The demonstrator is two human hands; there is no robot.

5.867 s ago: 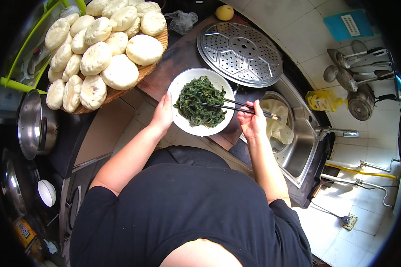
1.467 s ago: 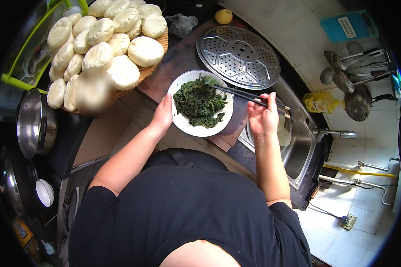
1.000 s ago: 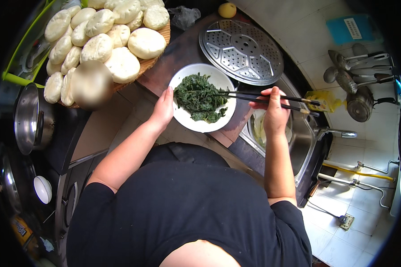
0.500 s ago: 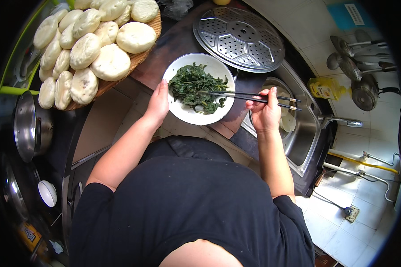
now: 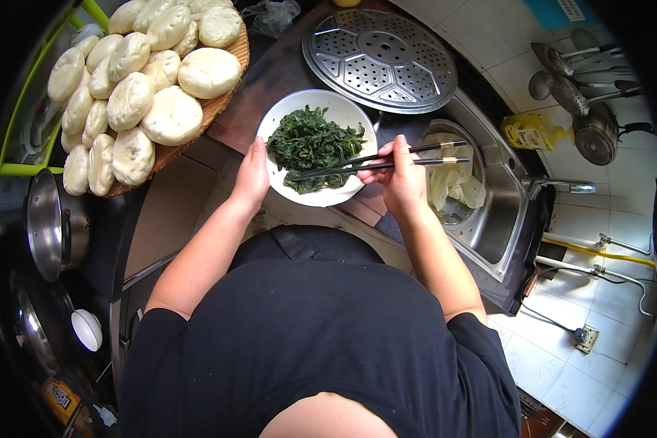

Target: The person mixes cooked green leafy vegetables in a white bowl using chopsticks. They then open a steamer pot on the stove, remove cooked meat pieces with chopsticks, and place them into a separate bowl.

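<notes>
A white bowl with dark green cooked leafy greens in it is in front of me. My left hand grips the bowl by its left rim, thumb up at the edge. In my right hand is a pair of black chopsticks with pale bands near their back ends. Their tips rest in the lower part of the greens, and the two sticks are spread slightly apart. My right fingers close round them just beyond the bowl's right rim.
Pale round buns pile on a woven tray at the upper left. A perforated steamer plate lies beyond the bowl. The steel sink on the right holds a basin with pale sheets inside. A steel pot stands at left.
The right hand has moved left, toward the bowl, and the chopstick tips have gone from the middle of the greens to their lower edge. The left hand still grips the bowl.
</notes>
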